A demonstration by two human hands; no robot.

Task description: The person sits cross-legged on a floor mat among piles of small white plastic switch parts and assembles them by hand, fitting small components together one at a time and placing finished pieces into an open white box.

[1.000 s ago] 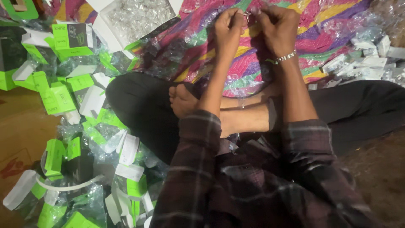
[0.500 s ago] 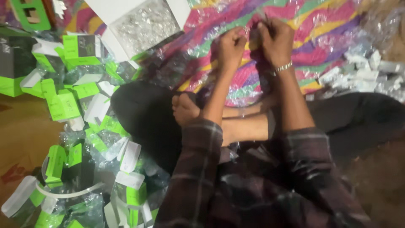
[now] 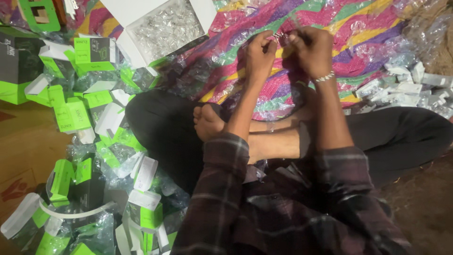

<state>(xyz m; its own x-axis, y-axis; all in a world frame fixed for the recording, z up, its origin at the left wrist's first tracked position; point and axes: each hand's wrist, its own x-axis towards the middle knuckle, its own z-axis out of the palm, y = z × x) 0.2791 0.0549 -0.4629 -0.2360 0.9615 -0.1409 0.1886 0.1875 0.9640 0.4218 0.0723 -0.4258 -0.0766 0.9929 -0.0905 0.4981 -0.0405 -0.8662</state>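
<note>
I sit cross-legged on the floor with both arms stretched forward. My left hand [image 3: 258,53] and my right hand [image 3: 311,49] meet above a multicoloured cloth [image 3: 358,28], fingers pinched together on a small clear plastic packet [image 3: 278,37] between them. What is inside the packet is too small to tell. A beaded bracelet [image 3: 324,77] circles my right wrist.
A white open box [image 3: 163,26] full of clear packets lies at the far left of the cloth. Several green-and-white cartons [image 3: 71,113] and plastic wrappers pile up on my left. White small items [image 3: 415,85] are heaped at the right. My bare foot [image 3: 207,123] rests in front.
The view has tilted, so hands and cloth sit lower in frame. Both hands stay pinched on the small packet, with slight finger movement.
</note>
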